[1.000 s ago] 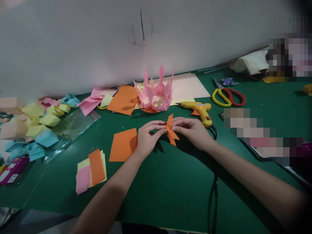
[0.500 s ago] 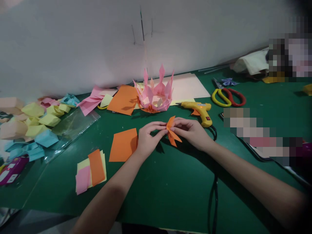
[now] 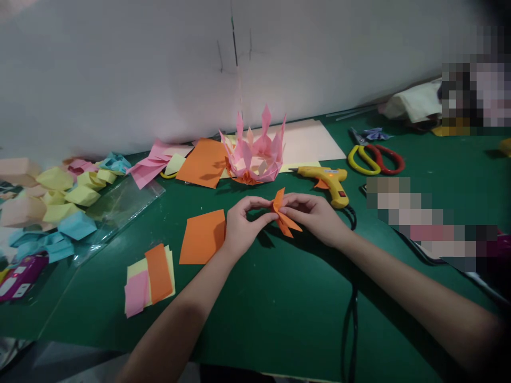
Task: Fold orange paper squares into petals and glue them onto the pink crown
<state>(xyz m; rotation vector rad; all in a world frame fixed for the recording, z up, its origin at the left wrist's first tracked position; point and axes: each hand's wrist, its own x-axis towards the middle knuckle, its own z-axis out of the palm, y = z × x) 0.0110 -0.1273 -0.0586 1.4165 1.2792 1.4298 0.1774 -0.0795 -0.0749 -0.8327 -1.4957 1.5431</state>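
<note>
Just on the near side of the pink paper crown, a folded orange paper is held up between the two hands. The left hand has its thumb and forefinger pinched on the left edge of the paper. The right hand has a similar narrow pinch on the right edge. Neither grip is wide.

Compared with half a second ago, the change is small: the two lower points of the paper swing a little further to the right, and the left thumb reaches slightly more across its middle. Both hands stay in nearly the same spot in front of the crown. I judge this as a slight turning or pressing of the piece within the fingers, with the shaping by hand still under way and the paper not let go.

To the right of the crown, a yellow glue gun lies on the green table; its body carries a pale label, too small to read. Well to the left of the crown and nearer the wearer, a purple box shows whitish patches, but no lettering can be made out. Behind the crown, thin dark strokes mark the pale wall; they form no words that I can read. No brand name is legible anywhere.
</note>
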